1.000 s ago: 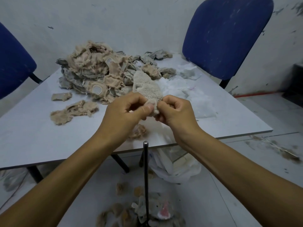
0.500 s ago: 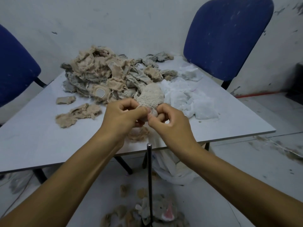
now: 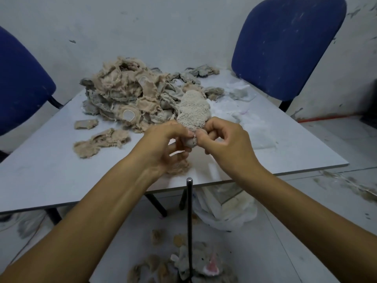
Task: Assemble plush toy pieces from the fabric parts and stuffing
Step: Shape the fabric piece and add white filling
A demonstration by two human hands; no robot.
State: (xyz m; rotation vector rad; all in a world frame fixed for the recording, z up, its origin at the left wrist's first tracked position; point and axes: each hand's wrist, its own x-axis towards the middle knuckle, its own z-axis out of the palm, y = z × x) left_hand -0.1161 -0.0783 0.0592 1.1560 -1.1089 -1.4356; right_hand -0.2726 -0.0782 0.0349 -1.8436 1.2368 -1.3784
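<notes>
— Grip state? Where is the piece held?
— Both: the left hand (image 3: pixel 163 144) and right hand (image 3: pixel 222 139) are pinched on the beige fuzzy plush piece (image 3: pixel 193 113), above the grey surface (image 3: pixel 40 170).
— Handling?
— Judged light, soft, floppy; best held at its open lower edge.

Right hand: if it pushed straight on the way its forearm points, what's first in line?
The plush piece the right hand already pinches, then likely the left hand and the fabric pile beyond; depth is unclear.
</notes>
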